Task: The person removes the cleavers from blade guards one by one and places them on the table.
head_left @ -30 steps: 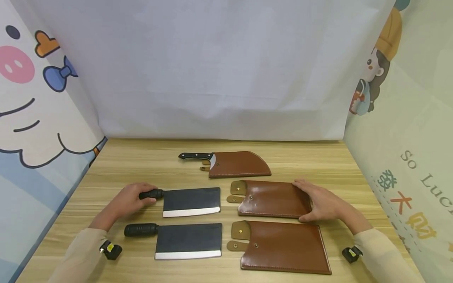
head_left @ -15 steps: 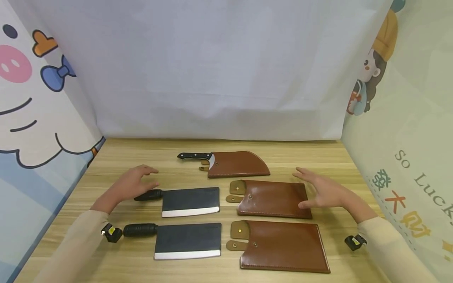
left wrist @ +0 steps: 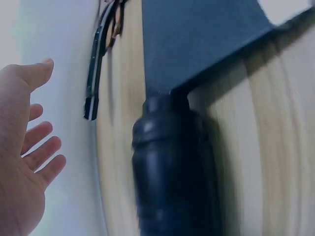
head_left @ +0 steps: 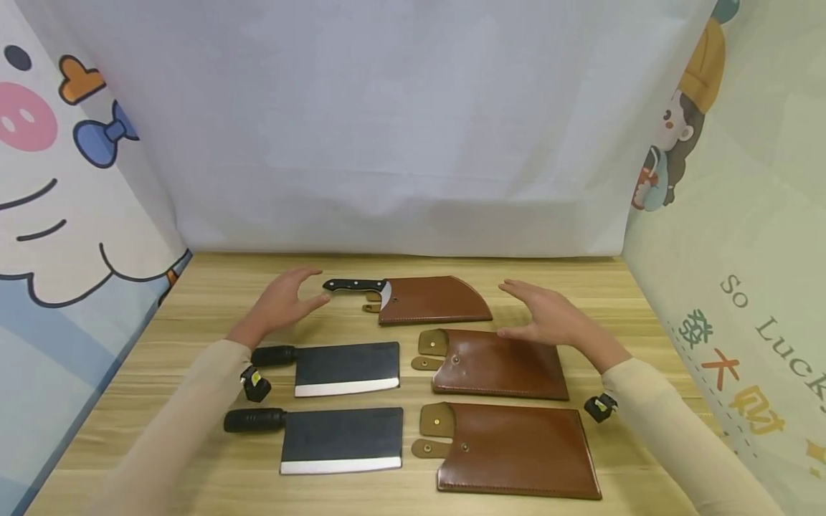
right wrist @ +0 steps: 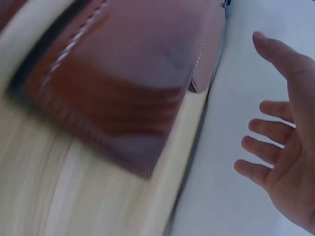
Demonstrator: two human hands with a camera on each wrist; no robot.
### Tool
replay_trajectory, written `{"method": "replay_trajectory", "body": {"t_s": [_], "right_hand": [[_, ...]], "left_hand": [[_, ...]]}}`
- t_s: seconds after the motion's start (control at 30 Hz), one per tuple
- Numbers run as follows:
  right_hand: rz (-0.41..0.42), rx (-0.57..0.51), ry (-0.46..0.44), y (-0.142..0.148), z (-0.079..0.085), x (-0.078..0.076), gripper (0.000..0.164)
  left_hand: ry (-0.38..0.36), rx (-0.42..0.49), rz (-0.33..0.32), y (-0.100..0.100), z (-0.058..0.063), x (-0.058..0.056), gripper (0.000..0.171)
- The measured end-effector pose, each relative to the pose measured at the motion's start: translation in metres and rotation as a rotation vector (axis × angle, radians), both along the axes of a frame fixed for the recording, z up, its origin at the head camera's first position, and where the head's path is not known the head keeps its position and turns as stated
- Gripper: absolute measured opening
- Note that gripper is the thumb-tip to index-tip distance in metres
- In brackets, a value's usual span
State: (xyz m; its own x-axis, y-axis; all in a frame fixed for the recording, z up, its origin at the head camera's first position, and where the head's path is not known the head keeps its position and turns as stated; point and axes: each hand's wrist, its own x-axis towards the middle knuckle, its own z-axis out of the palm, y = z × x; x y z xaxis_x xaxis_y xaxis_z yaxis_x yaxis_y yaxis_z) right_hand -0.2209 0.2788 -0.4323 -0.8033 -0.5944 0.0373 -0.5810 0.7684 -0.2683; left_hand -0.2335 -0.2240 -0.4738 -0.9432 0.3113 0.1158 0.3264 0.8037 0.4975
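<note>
My left hand (head_left: 282,302) is open, its fingertips just left of the black riveted handle (head_left: 355,284) of a knife at the back. That knife's blade sits in a brown leather sheath (head_left: 435,299) with a rounded end. My right hand (head_left: 547,314) holds nothing, fingers spread over the far right corner of a rectangular brown sheath (head_left: 497,364). Left of this sheath lies a cleaver (head_left: 348,365) with a black handle, which looms large under my left hand in the left wrist view. A second cleaver (head_left: 342,438) and a second rectangular sheath (head_left: 516,448) lie nearer me.
Everything lies flat on a wood-grain table (head_left: 213,308). Behind it hangs a white cloth backdrop (head_left: 400,143). Cartoon-printed panels stand at the left (head_left: 77,215) and right (head_left: 729,251). Both rectangular sheaths have tan snap straps pointing left.
Both hands have lifted off: the left from the farther cleaver's handle, the right from the farther rectangular sheath. They have moved back and inward towards the sheathed knife. The blades and sheaths stay put.
</note>
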Motion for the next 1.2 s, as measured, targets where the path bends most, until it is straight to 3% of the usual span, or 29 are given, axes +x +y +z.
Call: {"method": "replay_trajectory", "body": {"t_s": [0.3, 0.57, 0.97, 1.2], "right_hand": [[-0.089, -0.112, -0.059, -0.027, -0.034, -0.034, 0.091], [-0.098, -0.116, -0.11, -0.039, -0.057, -0.048, 0.1], [-0.083, -0.126, -0.174, -0.05, -0.057, -0.053, 0.103], [-0.08, -0.085, -0.228, -0.058, -0.054, -0.051, 0.104]], "left_hand": [[-0.035, 0.068, 0.0, 0.017, -0.02, -0.027, 0.068], [-0.068, 0.083, -0.005, 0.027, -0.028, -0.035, 0.068], [-0.102, 0.071, 0.007, 0.029, -0.038, -0.042, 0.065], [-0.115, 0.06, 0.012, 0.034, -0.036, -0.042, 0.062]]}}
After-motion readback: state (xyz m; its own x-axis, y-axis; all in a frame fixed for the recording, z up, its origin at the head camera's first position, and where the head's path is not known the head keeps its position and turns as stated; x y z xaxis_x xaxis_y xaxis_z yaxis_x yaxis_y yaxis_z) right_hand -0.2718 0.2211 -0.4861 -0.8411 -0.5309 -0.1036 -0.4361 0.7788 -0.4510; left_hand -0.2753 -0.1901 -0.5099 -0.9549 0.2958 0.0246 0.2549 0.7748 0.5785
